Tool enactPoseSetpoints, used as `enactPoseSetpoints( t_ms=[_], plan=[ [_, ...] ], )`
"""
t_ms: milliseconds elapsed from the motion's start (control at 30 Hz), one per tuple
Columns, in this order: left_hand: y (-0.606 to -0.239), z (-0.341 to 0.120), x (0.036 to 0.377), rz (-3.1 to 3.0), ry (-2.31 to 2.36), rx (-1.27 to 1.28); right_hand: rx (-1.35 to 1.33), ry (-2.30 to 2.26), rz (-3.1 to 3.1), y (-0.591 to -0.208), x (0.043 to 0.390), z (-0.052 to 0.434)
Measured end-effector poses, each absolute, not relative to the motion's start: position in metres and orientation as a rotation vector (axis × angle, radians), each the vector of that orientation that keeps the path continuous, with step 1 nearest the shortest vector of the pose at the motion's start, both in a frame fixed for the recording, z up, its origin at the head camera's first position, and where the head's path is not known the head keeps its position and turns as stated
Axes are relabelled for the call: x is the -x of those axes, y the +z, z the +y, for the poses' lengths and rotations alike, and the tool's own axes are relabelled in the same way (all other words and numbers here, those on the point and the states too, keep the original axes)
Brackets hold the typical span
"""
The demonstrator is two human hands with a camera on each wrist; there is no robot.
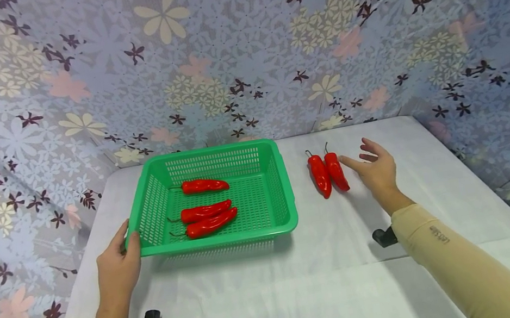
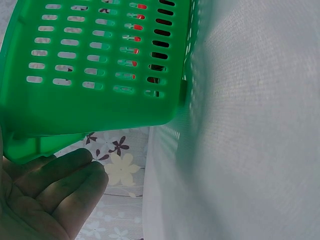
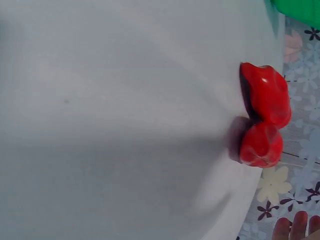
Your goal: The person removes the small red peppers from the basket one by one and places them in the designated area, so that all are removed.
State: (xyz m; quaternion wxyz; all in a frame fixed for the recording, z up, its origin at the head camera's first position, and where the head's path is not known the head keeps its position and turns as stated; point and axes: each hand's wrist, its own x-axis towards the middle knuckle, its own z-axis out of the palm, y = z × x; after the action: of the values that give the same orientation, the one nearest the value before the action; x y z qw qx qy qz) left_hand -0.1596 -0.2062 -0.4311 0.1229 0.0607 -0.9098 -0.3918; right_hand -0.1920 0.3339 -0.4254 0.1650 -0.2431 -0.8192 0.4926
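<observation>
A green slotted basket (image 1: pixel 219 238) stands on the white table and holds three red peppers (image 1: pixel 205 211). My left hand (image 1: pixel 118 267) grips its near left corner, thumb on the rim and fingers (image 2: pixel 60 175) under the lip of the basket (image 2: pixel 100 110). Two more red peppers (image 1: pixel 320 175) lie side by side on the table to the right of the basket. Just right of them hovers my right hand (image 1: pixel 369 164), open with fingers spread and the index finger close to the nearer pepper (image 1: pixel 336 171). In the right wrist view both peppers (image 3: pixel 265 92) show end-on, with my fingertips (image 3: pixel 300 225) at the bottom edge.
The white cloth-covered table (image 1: pixel 303 283) runs towards me. A floral fabric backdrop (image 1: pixel 238 46) closes in the back and both sides. Black camera mounts (image 1: pixel 385 237) sit at both wrists.
</observation>
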Motion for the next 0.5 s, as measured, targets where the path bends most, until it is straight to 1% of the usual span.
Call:
enactPoseSetpoints(
  t_ms=[200, 500],
  plan=[
    [-0.431, -0.206, 0.159, -2.651, -1.142, -0.161, 0.664, 1.433, -2.301, -0.414, 0.195, 0.332],
    [-0.432, -0.207, 0.161, -2.63, -1.124, -0.154, 0.498, 1.507, -2.287, -0.4, 0.2, 0.324]
  ],
)
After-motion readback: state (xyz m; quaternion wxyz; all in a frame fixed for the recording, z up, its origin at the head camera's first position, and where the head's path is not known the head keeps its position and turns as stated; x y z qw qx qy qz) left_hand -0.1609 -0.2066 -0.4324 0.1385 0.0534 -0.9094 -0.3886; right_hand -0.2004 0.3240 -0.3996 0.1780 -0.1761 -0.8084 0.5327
